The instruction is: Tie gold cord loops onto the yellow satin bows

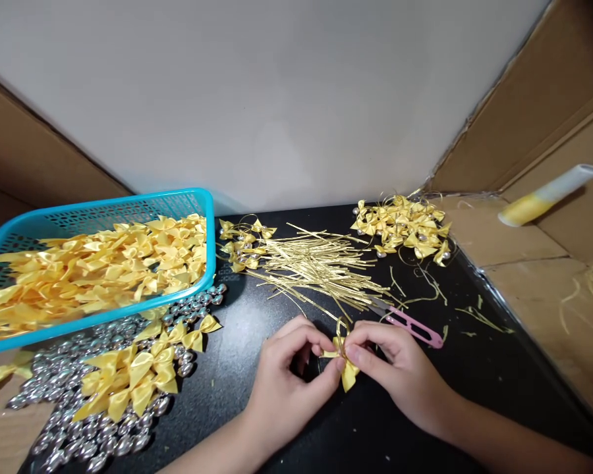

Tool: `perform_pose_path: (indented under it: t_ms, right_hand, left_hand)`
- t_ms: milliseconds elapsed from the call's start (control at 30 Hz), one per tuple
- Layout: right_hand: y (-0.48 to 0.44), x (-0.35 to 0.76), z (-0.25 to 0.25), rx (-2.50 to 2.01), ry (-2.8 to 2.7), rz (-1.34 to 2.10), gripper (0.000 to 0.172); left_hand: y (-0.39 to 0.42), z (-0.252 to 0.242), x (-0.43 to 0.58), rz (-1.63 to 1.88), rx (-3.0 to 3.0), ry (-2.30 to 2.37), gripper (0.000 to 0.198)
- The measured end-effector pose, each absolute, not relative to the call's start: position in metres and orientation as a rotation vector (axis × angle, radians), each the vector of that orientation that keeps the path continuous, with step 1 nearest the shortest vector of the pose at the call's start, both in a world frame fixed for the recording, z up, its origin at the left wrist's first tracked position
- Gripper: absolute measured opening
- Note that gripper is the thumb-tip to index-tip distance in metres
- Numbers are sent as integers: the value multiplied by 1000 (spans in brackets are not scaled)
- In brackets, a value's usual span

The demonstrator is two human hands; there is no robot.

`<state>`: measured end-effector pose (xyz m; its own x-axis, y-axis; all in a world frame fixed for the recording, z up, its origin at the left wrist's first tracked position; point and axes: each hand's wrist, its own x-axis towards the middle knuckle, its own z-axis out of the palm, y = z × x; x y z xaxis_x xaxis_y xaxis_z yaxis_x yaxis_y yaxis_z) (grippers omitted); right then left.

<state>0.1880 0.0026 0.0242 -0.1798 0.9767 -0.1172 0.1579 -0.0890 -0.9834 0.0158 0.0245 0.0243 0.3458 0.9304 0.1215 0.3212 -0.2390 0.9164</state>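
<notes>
Close to the table's middle, my left hand and my right hand meet over a yellow ribbon bow. Both hands pinch at it with thumb and forefinger. A thin gold cord loops up from the bow between my fingertips. Whether a silver bead sits in the bow is hidden by the fingers. Just beyond my hands lies a pile of cut gold cords. Pink-handled thread snips rest behind my right hand, their blades against the cords.
A turquoise basket of yellow bows stands at the left. Silver beads and loose bows lie before it. Finished-looking bows with beads are heaped at the back right. Cardboard walls flank the table; a yellow-white tube juts from the right.
</notes>
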Motion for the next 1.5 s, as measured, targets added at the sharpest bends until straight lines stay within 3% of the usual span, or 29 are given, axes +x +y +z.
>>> perform_pose_path:
  t_ms: [233, 433, 767, 1000, 1500]
  right_hand:
    - [3, 188, 24, -1305, -1475, 1342, 23]
    - [5, 189, 31, -1320, -1680, 1268, 30]
    - [8, 195, 34, -1379, -2057, 647, 22]
    - [4, 194, 48, -1295, -1942, 366, 13]
    - [3, 192, 46, -1276, -1944, 605, 15]
  left_hand:
    - [24, 24, 15, 919, 1734, 1077, 2]
    - [28, 23, 12, 804, 1597, 938, 15]
    - [24, 21, 15, 747, 1397, 1108, 15]
    - [24, 18, 15, 755, 1282, 1099, 17]
    - [22, 16, 7, 749, 1352, 915, 4]
